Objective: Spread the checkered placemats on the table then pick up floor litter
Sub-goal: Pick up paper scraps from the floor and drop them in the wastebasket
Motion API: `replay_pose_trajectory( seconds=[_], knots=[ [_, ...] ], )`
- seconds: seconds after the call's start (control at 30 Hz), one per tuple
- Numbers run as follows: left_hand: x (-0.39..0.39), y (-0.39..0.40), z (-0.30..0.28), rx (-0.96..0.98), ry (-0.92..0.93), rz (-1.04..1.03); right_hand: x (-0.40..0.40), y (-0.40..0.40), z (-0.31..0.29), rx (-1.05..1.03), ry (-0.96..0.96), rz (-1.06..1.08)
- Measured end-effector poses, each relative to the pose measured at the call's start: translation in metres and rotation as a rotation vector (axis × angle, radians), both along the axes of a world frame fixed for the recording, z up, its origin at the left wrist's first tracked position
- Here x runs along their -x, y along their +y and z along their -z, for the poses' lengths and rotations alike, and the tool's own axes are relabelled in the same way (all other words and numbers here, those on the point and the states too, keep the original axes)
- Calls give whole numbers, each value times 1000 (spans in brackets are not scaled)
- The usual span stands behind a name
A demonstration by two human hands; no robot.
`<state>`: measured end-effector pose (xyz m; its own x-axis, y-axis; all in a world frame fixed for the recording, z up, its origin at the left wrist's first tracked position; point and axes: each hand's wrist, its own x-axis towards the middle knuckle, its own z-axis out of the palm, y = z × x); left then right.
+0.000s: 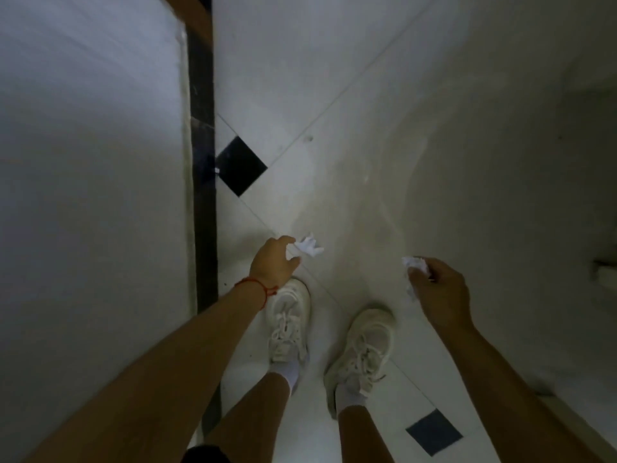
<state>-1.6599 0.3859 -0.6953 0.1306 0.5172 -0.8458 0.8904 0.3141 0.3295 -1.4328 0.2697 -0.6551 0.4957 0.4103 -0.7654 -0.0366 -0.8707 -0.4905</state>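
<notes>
I look straight down at a pale tiled floor. A crumpled white paper scrap (310, 246) lies on the floor just ahead of my left shoe. My left hand (274, 262), with a red string at the wrist, reaches down to it with spread fingers; its fingertips are at the scrap's left edge. My right hand (440, 289) hangs to the right and grips a wad of crumpled white paper (415, 266), which sticks out at the fingers. No placemats or table are in view.
A white wall (90, 162) with a black skirting strip (203, 155) runs along the left. Black diamond inset tiles (241, 166) mark the floor. My two white sneakers (288, 324) stand at the centre. A pale object (604, 270) shows at the right edge.
</notes>
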Motion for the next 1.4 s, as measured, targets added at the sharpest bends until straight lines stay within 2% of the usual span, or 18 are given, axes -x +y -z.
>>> replay_pose_trajectory(
  seconds=[0.13,0.33,0.47,0.57,0.67,0.8,1.0,1.2,1.4],
  knots=[
    [-4,-16,67,-105,-5,20,-3,-23,53,1,-2,-6],
    [-11,-31,126,-247,-23,-48,1,-57,95,-1,-12,2],
    [-16,-33,126,-335,-59,-162,6,-70,104,-4,8,17],
    [-24,-30,101,-336,-120,-303,7,-67,90,-26,13,46],
    [-33,-22,62,-361,-151,-395,3,-53,61,-46,25,101],
    [-43,-5,-17,-416,-170,-483,-4,-24,-5,-126,5,166],
    [-58,32,-175,-498,-243,-595,-18,14,-142,-250,-20,254],
    [-61,37,-333,-583,-279,-555,-23,20,-283,-361,-88,273],
    [-62,17,-467,-610,-341,-411,-13,-1,-402,-435,-70,282]
  ],
)
